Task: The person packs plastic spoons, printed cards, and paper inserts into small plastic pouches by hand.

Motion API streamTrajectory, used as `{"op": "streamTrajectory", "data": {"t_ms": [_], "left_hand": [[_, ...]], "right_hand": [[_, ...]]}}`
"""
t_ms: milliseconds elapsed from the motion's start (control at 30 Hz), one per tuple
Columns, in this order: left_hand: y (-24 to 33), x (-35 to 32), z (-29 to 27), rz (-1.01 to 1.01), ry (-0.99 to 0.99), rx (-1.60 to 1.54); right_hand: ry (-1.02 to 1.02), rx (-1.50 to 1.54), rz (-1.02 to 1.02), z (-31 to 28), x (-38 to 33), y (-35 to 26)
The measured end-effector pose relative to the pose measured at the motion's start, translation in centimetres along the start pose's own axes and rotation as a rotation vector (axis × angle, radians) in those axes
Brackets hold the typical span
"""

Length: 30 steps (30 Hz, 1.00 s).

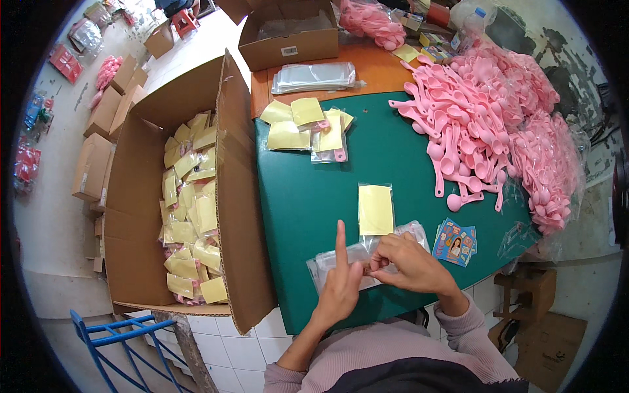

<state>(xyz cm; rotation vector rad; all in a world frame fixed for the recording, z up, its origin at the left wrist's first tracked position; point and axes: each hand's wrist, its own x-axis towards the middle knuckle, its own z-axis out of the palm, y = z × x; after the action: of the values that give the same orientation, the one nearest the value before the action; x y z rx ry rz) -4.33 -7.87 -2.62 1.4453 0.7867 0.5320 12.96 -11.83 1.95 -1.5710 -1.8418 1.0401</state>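
1. Clear plastic bags (341, 262) lie in a small stack at the near edge of the green table (308, 196), under both hands.
2. Left hand (341, 285) rests on the stack with its forefinger raised and the other fingers loosely curled, gripping nothing.
3. Right hand (409, 262) pinches the mouth of the top bag between thumb and fingertips.
4. Judged step: opening one bag for filling.
5. Next move likely needs the yellow card (376, 209) just beyond and a pink spoon (458, 196) from the pile.
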Motion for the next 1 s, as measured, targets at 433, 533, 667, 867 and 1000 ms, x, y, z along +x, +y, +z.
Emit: {"op": "streamTrajectory", "data": {"t_ms": [433, 533, 667, 867, 1000], "left_hand": [[1.3, 1.3, -0.5, -0.152, -0.024, -0.057], [1.6, 1.2, -0.4, -0.200, -0.101, -0.148], [1.6, 0.3, -0.3, -0.308, -0.099, -0.473], [1.4, 0.2, -0.5, -0.382, -0.136, -0.668], [1.3, 0.0, -1.0, -0.395, -0.189, -0.807]], "right_hand": [[0.125, -0.253, -0.126, -0.3, -1.5, -0.9], [0.148, -0.256, -0.086, -0.1, -1.2, -1.2], [0.178, -0.318, -0.110, 0.8, -1.2, -1.4], [0.219, -0.415, -0.137, 0.8, -1.7, -1.9], [0.234, -0.536, -0.182, 1.0, -1.8, -2.0]]}}
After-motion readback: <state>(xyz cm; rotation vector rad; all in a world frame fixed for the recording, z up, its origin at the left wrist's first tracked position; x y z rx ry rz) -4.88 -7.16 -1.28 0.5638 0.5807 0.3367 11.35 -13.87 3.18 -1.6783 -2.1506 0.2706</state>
